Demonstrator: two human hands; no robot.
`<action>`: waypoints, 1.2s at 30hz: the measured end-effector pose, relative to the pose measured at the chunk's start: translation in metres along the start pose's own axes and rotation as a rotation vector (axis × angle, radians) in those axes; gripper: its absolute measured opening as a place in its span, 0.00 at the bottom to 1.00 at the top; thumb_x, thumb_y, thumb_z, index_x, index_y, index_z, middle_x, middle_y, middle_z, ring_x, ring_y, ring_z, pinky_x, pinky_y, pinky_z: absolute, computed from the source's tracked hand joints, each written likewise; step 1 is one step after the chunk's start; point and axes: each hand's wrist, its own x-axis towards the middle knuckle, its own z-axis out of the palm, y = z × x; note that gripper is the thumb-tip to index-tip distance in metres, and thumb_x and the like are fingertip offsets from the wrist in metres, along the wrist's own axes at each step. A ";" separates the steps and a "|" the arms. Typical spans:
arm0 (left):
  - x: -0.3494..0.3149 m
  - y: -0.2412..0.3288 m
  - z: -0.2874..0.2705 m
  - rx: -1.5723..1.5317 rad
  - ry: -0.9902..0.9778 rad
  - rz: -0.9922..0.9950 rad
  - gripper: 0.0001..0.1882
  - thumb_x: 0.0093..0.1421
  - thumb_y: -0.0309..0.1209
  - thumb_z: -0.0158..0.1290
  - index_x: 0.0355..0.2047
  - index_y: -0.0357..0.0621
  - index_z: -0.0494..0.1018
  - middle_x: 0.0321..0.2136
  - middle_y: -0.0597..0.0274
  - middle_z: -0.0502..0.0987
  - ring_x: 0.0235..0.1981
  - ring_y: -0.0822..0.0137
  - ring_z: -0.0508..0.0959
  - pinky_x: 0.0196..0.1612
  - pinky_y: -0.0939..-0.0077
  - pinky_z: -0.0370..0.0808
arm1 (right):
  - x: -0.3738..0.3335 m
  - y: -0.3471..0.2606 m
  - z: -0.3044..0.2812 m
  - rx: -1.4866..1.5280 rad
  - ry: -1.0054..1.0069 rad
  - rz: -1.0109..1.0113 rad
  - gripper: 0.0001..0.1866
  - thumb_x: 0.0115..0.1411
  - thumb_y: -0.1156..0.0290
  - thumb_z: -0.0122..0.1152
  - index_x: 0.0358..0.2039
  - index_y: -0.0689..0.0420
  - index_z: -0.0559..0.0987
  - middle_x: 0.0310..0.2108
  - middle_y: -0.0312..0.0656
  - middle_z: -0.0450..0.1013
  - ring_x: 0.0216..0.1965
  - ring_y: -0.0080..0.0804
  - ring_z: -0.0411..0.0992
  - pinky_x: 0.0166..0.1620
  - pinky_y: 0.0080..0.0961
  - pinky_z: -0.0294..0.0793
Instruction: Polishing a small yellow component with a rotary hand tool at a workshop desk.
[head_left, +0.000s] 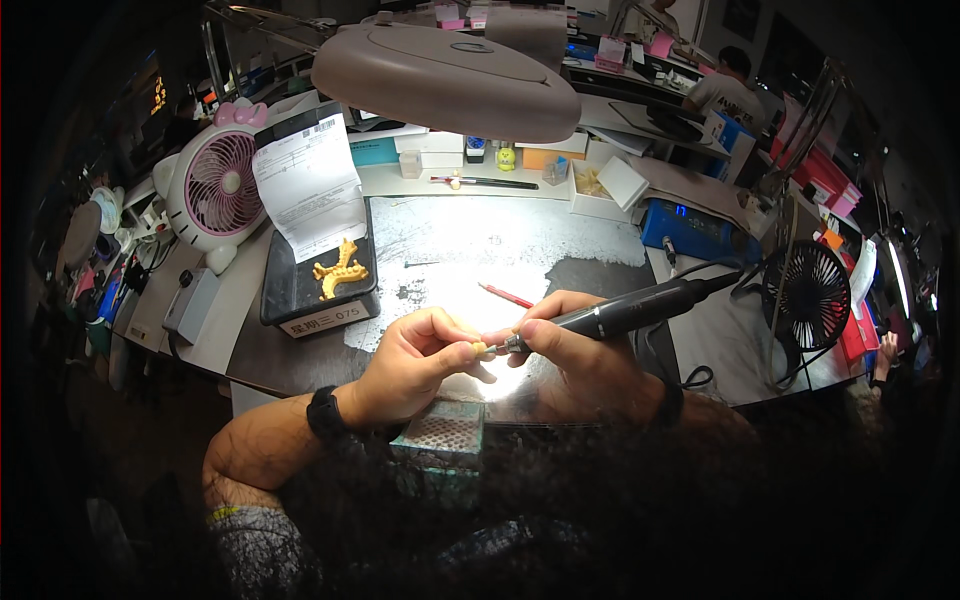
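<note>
My left hand (418,358) pinches a small yellow piece (480,348) between thumb and fingers, just above a mesh-topped block (442,430) at the bench edge. My right hand (572,345) grips a black rotary handpiece (625,310) like a pen; its tip touches the yellow piece. The handpiece's cable runs off to the right. A black band sits on my left wrist.
A black tray (300,290) holds a yellow dragon-like figure (340,270) and a paper slip (308,185). A red pencil (508,295) lies on the lit worktop. A pink fan (215,185) stands left, a black fan (812,295) right, a lamp head (445,80) overhead. Another person sits at the far right back.
</note>
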 end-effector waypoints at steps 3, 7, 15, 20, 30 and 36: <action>0.000 0.002 0.003 0.009 0.004 -0.017 0.02 0.67 0.21 0.54 0.37 0.38 0.71 0.39 0.51 0.78 0.44 0.61 0.82 0.46 0.57 0.84 | 0.001 0.001 0.000 0.032 0.007 -0.003 0.07 0.67 0.75 0.58 0.38 0.66 0.77 0.34 0.46 0.79 0.36 0.27 0.77 0.43 0.25 0.78; 0.000 0.003 0.003 -0.003 0.002 -0.019 0.02 0.67 0.21 0.52 0.39 0.38 0.70 0.41 0.50 0.78 0.46 0.60 0.81 0.47 0.56 0.84 | 0.001 0.002 -0.002 0.067 0.017 -0.007 0.07 0.67 0.74 0.58 0.39 0.66 0.76 0.34 0.46 0.79 0.37 0.27 0.78 0.44 0.24 0.77; -0.001 0.001 0.001 -0.004 0.006 -0.024 0.02 0.68 0.22 0.51 0.40 0.37 0.70 0.42 0.50 0.78 0.47 0.59 0.81 0.48 0.55 0.84 | 0.000 -0.002 0.000 0.008 0.011 -0.018 0.07 0.67 0.74 0.58 0.38 0.66 0.76 0.35 0.46 0.79 0.37 0.28 0.78 0.44 0.24 0.78; 0.000 0.002 0.002 -0.007 0.001 -0.013 0.02 0.67 0.21 0.52 0.40 0.37 0.71 0.41 0.50 0.78 0.46 0.60 0.81 0.47 0.55 0.84 | 0.000 -0.003 0.001 0.035 0.011 -0.012 0.06 0.67 0.75 0.58 0.38 0.66 0.77 0.34 0.46 0.79 0.37 0.28 0.78 0.44 0.24 0.78; 0.000 0.003 0.003 -0.002 0.010 -0.029 0.02 0.67 0.21 0.53 0.38 0.37 0.71 0.40 0.51 0.78 0.46 0.61 0.81 0.47 0.56 0.84 | 0.000 -0.001 0.000 0.020 -0.014 -0.034 0.06 0.67 0.76 0.58 0.38 0.66 0.76 0.34 0.46 0.79 0.37 0.28 0.78 0.43 0.24 0.78; 0.000 0.003 0.003 0.000 0.015 -0.032 0.02 0.66 0.20 0.53 0.38 0.37 0.71 0.40 0.51 0.77 0.46 0.61 0.81 0.47 0.56 0.84 | 0.000 -0.001 0.001 0.007 -0.019 -0.034 0.06 0.67 0.76 0.58 0.39 0.66 0.76 0.35 0.46 0.79 0.37 0.28 0.78 0.43 0.24 0.78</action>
